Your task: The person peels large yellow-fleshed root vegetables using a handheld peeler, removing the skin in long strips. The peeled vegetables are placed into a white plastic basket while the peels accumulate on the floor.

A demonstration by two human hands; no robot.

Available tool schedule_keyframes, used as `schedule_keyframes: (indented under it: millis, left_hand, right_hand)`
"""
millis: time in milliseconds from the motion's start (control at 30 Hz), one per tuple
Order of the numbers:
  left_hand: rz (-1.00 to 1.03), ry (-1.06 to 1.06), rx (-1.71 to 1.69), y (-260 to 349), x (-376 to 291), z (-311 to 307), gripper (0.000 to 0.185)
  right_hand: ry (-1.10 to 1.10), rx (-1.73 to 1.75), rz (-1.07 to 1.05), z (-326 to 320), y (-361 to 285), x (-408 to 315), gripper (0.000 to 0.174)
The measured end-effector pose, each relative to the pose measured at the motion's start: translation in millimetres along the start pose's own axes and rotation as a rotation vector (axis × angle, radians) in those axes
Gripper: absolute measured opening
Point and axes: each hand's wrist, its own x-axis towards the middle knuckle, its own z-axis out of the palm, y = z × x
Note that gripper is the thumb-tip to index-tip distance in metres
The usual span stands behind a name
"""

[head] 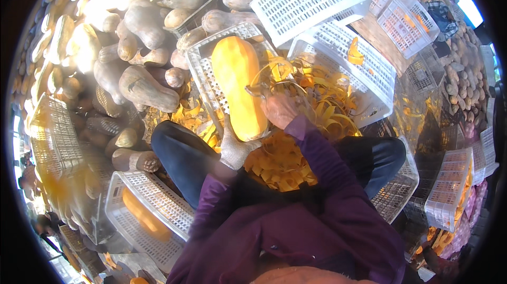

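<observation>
A peeled butternut squash (pixel 237 82), bright orange-yellow, lies lengthwise across a white plastic crate (pixel 197 71) between my knees. My left hand (pixel 234 148), in a pale knit glove, grips its near end with the thumb along the left side. On the squash's right side is my bare right hand (pixel 280 109), closed around a peeler (pixel 255 90). The peeler's metal head is at the squash's right edge; its handle is mostly hidden in my fist. Long strips of peel (pixel 328 100) heap up just right of this hand, and more shavings (pixel 279 161) fill the space below it.
Unpeeled squashes (pixel 148 88) pile up at the left and far side. A tilted white crate (pixel 311 1) and another crate (pixel 372 82) stand beyond the peel. Another peeled squash (pixel 144 214) lies in a crate (pixel 152 189) by my left hip. Filled crates (pixel 449 189) line the right.
</observation>
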Motion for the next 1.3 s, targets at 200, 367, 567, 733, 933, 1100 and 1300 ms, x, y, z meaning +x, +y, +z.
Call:
schedule_keyframes:
  millis: [200,367,567,733,933,1100,1300]
  left_hand:
    - [0.063,0.028,-0.06,-7.3,1.7,-2.5,0.117]
    - [-0.009,0.044,-0.057,23.5,-4.2,11.7,0.126]
    - [0.012,0.092,0.039,10.7,-2.8,7.9,0.119]
    - [0.045,0.082,0.054,-4.8,-1.7,-1.4,0.116]
    - [0.009,0.049,-0.021,-22.5,3.1,-6.8,0.131]
    - [-0.205,-0.012,-0.605,-1.6,1.8,-7.7,0.131]
    - [-0.029,0.032,0.154,6.7,-5.5,-5.5,0.129]
  right_hand:
    - [0.106,-0.097,-0.153,19.9,-13.6,-118.1,0.045]
    - [0.081,-0.115,-0.226,7.3,-2.0,-154.0,0.044]
    - [0.275,-0.032,-0.095,-39.6,-6.7,-50.5,0.036]
    - [0.209,0.04,-0.01,-19.8,11.6,13.0,0.038]
    - [0.207,-0.056,-0.04,19.2,-15.8,-48.5,0.035]
    - [0.127,-0.125,-0.045,39.0,-25.4,-168.4,0.036]
    - [0.379,-0.097,-0.116,4.9,-43.8,-141.7,0.041]
